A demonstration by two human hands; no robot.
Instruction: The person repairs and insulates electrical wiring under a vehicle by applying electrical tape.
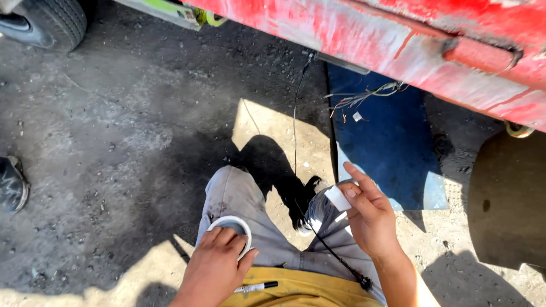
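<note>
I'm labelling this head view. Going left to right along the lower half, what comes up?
Dark shoe → left hand on a white tape roll → black marker → right hand pinching a small white piece → blue mat.

Harsh sunlight, hard dark shadows across the ground [114, 142]; focus fairly sharp, slight softness at edges
</note>
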